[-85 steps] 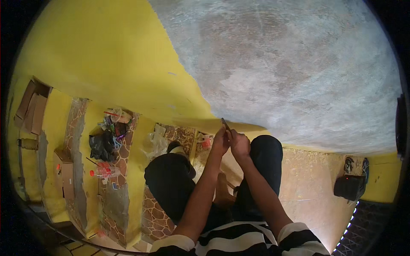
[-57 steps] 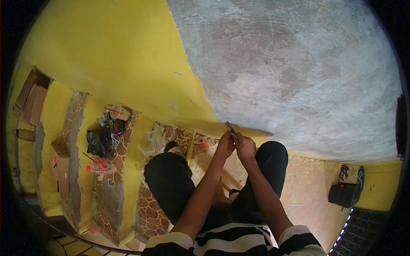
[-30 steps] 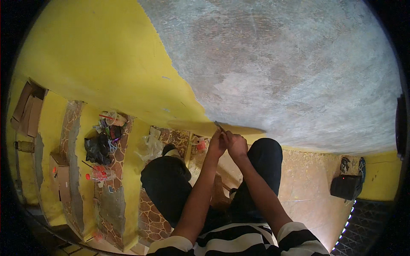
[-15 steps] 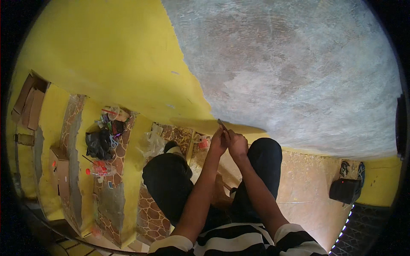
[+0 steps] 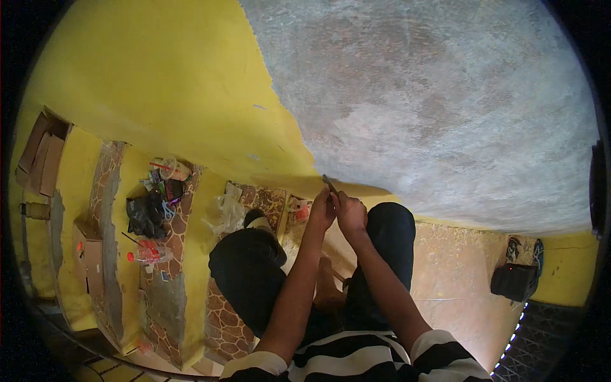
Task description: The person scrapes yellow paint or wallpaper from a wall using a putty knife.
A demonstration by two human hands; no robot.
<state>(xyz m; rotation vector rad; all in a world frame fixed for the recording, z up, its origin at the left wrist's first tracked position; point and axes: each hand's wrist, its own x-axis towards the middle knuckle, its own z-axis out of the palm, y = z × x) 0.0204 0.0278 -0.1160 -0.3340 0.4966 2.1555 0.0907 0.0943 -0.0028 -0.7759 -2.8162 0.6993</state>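
Note:
My left hand and my right hand are close together in front of the wall, both closed round a thin, dark, flat scraper. The fingers hide its lower part. Its tip is at or very close to the wall, near the ragged border between smooth yellow paint and a large rough grey patch. Whether the tip touches the surface, I cannot tell. A shadow from the hands falls on the wall beside them.
Steps rise at the left, bearing a red-capped bottle, a black plastic bag, a plastic cup and cardboard boxes. Clear plastic wrapping lies by my left foot. At the right stands a black box near a dark grille.
Both hands and the scraper have shifted very slightly left and up in the picture. My knees have moved slightly left too. The grip looks the same.

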